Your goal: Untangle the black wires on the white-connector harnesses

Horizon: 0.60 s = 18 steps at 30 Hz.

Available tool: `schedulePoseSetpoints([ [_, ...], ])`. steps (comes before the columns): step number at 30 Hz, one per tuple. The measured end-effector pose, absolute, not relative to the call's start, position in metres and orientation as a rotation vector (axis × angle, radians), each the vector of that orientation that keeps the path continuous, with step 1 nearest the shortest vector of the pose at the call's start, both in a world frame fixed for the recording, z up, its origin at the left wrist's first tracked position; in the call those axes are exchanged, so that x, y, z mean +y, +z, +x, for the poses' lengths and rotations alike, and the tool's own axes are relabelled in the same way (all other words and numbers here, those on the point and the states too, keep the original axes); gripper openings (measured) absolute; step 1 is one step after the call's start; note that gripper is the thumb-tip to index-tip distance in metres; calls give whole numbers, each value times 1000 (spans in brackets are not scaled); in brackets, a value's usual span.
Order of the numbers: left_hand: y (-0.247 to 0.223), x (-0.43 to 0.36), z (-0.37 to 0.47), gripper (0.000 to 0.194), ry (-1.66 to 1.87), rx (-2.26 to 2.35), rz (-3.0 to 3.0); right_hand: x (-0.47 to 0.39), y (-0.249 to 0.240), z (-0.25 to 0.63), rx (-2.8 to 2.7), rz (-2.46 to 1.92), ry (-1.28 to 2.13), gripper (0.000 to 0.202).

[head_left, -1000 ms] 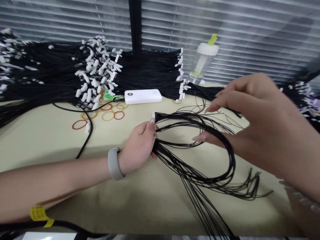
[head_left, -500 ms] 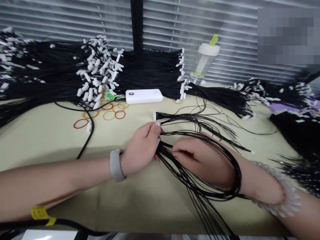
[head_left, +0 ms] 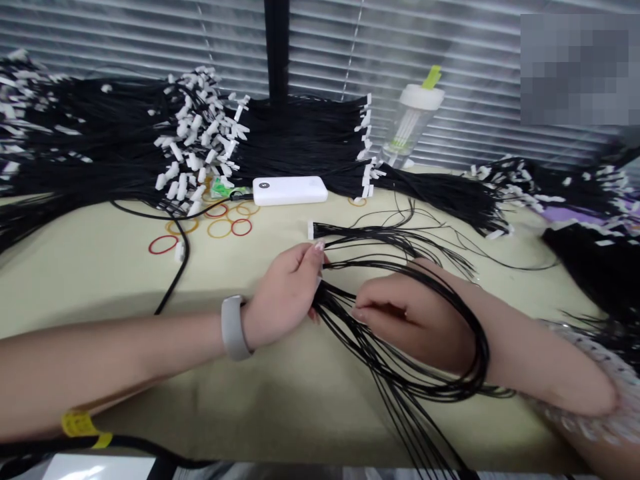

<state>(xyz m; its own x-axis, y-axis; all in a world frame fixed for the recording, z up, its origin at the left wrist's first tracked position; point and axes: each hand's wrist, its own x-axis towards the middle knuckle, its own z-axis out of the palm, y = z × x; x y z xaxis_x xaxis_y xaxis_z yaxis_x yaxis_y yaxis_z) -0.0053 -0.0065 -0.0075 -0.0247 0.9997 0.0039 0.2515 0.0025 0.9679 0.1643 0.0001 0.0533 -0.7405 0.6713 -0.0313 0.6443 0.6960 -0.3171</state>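
My left hand (head_left: 293, 283) is closed around the connector end of a black wire harness (head_left: 350, 340), and a bit of white connector shows at its fingers. From there the thin wires bend into a loop on the right, with loose ends hanging toward the table's front. My right hand (head_left: 415, 320) reaches through that loop, its fingers curled and pinched against the wires; the fingertips are partly hidden. Just behind my hands lies another black wire harness (head_left: 370, 232) with a white connector (head_left: 311, 230) at its left end.
Piles of black harnesses (head_left: 300, 137) with white connectors line the back. A white power bank (head_left: 290, 191), rubber bands (head_left: 163, 245) and a clear bottle (head_left: 413, 123) are nearby. A black cable (head_left: 175, 287) crosses at left. More wires (head_left: 590, 267) lie at right.
My right hand has shifted slightly right, and its forearm has swung outward. The wire loop has moved a little to the right with it. My left hand stays nearly where it was.
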Motion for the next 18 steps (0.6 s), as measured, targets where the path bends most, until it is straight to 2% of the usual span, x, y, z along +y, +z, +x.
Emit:
schedulePoseSetpoints([
  [11,-8,-7,-5,36,1059,1394,1397,4,40,150,-2832,-1142,597,31],
  [18,-7,-7,-5,35,1042,1381,1367,4,40,151,-2882,-1088,487,29],
])
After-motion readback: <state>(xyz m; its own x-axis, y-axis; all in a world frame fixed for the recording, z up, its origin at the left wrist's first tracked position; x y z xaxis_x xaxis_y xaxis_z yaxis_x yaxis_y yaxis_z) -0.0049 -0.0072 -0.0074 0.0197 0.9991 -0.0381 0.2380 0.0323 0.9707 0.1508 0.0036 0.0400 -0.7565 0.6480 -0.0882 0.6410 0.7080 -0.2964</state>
